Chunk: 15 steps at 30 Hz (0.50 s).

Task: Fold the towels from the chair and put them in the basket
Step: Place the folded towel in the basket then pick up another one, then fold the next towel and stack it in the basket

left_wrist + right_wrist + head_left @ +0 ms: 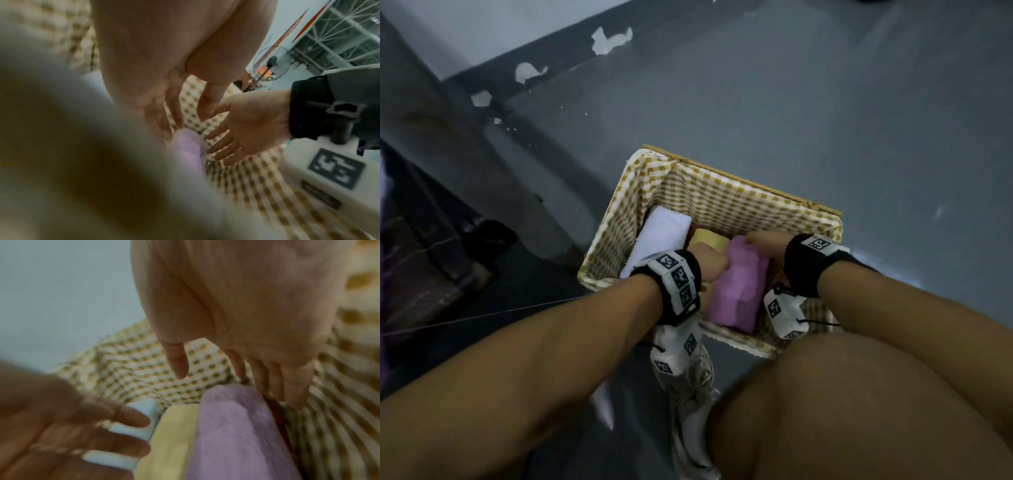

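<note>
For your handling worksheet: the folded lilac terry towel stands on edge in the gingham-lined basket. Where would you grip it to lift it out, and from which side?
Grip the folded lilac terry towel along its upper edge, coming from above. It stands on edge between the folded yellow towel and the wall of the gingham-lined basket, so only its top is exposed.

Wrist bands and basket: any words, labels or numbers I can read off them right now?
None readable.
Wrist bands: black-and-white square marker patterns only, no letters.
Right wrist unit: a small dark label under its marker, too blurred to read.
Basket: gingham lining, no text.
Orange sign: blurred.
</note>
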Tool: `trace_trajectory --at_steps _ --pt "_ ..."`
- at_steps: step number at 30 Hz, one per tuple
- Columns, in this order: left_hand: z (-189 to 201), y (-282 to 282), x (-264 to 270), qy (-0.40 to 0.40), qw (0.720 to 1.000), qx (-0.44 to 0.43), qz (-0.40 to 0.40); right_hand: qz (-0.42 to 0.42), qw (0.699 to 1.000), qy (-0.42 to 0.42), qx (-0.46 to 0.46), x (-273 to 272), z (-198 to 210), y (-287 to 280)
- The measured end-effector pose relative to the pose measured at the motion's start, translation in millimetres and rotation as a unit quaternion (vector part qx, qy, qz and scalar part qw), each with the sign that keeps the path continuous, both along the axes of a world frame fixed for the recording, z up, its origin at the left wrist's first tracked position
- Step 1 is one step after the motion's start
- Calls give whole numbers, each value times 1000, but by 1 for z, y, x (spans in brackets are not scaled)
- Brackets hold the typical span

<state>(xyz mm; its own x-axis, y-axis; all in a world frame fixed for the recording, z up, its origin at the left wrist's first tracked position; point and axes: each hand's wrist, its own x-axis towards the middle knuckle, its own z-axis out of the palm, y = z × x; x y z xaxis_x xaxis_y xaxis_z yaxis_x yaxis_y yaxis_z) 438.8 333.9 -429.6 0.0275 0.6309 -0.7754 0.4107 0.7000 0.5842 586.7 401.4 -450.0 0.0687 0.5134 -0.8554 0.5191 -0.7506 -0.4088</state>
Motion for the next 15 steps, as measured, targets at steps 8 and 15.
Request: trace_trajectory --at_steps 8,15 --pt "123 -16 -108 -34 988 146 36 246 958 74 129 -129 141 -16" --pt "200 -104 -262 17 970 215 116 408 886 135 172 -267 234 -86"
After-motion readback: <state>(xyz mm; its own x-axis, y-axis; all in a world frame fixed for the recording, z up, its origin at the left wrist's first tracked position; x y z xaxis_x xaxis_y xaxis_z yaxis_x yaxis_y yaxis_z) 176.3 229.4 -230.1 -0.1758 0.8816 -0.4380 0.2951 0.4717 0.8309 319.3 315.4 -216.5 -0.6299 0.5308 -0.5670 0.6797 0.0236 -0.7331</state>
